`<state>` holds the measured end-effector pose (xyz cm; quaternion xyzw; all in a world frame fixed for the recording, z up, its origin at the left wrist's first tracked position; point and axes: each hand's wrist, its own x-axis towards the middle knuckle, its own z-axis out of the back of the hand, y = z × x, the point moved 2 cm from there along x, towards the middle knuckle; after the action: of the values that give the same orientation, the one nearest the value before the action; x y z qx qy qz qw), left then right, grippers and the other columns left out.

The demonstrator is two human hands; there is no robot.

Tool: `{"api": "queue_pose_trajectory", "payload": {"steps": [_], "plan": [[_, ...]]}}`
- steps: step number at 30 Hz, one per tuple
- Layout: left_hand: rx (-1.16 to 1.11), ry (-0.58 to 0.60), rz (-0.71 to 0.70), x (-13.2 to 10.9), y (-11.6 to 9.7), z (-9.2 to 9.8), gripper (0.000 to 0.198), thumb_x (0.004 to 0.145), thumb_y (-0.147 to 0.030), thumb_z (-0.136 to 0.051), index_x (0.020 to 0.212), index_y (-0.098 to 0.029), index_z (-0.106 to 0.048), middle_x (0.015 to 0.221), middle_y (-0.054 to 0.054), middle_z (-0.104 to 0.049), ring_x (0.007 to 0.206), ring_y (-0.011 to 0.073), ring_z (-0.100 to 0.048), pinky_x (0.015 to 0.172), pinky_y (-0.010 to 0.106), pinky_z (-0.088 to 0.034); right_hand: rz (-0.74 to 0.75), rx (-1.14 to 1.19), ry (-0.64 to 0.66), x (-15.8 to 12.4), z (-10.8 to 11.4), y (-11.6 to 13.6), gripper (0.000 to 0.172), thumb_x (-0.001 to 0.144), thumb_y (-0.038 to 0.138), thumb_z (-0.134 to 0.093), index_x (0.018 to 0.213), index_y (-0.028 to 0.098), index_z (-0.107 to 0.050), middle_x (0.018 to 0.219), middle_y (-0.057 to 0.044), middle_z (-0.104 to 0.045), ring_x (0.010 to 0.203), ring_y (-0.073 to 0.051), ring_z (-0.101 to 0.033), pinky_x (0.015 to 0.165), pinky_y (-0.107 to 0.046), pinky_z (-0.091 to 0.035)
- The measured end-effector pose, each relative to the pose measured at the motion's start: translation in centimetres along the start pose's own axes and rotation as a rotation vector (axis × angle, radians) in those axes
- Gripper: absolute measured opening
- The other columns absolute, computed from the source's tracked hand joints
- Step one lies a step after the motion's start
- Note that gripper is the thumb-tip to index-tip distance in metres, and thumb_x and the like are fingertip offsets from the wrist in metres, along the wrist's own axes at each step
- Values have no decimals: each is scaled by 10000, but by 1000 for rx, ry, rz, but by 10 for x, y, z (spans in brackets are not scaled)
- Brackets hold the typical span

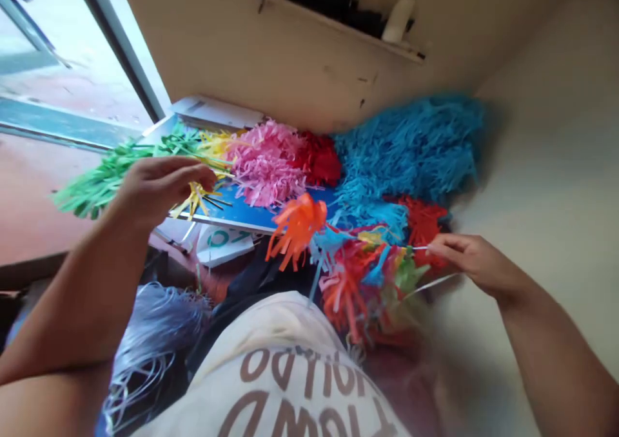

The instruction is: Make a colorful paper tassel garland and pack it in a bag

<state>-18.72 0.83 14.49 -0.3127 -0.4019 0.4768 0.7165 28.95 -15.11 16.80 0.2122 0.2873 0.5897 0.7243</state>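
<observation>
A thin string point(420, 247) is pinched by the fingers point(447, 245) of the right hand point(476, 264), with bright paper tassels point(351, 282) on it. The left hand point(162, 189) is curled near yellow paper strips point(196, 200), its hold unclear. Blue paper fringe point(406, 147) is piled beyond.

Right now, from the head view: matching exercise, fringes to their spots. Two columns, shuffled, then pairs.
Things:
1 pink fringe
2 orange tassel
3 green fringe
4 blue fringe

Spots:
A at the near edge of the blue board
B between the yellow fringe and red fringe
C against the wall
D far left, past the left hand

Pairs: 1-B, 2-A, 3-D, 4-C
</observation>
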Motion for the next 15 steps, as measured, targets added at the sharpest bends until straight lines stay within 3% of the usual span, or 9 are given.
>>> {"api": "queue_pose_trajectory", "payload": {"steps": [3,5,8,10,13,15], "plan": [[51,106,64,5,3,15,472,952,-470,-451,932,-150,-798,601,-84,-680,595,-10,-513,660,170,-356,3,8,28,5,-14,2,562,677,770,-707,703,210,-749,780,-76,-720,786,-246,-641,735,-338,-494],[111,142,111,4,6,15,468,950,-489,-475,919,-138,-784,536,-81,-630,608,6,-505,685,188,-372,-7,-12,18,10,-16,0,545,642,751,-742,712,210,-768,805,-88,-742,813,-266,-657,765,-359,-501],[169,220,162,-8,11,-8,450,979,-352,-427,757,-127,-748,428,-63,-520,509,57,-422,565,167,-359,2,81,-25,21,-20,-8,558,640,746,-719,698,193,-759,784,-103,-736,734,-244,-645,683,-343,-501],[199,314,179,-20,17,-30,383,900,-255,-463,599,-157,-680,410,-66,-479,460,92,-361,489,172,-346,-27,0,-8,28,-27,-16,553,596,734,-726,640,182,-744,703,-96,-713,666,-234,-624,605,-324,-471],[217,410,173,-27,31,-43,236,810,-189,-539,668,-135,-719,550,-52,-628,529,86,-457,564,144,-379,-19,-111,83,33,-35,-28,490,645,676,-712,629,188,-748,673,-75,-712,678,-237,-639,596,-310,-468],[288,322,147,-21,40,-28,230,862,-214,-539,806,-150,-753,652,-47,-691,590,89,-510,608,148,-380,11,-35,71,31,-34,-31,470,708,658,-688,695,194,-760,714,-64,-723,684,-222,-642,590,-296,-479]]}}
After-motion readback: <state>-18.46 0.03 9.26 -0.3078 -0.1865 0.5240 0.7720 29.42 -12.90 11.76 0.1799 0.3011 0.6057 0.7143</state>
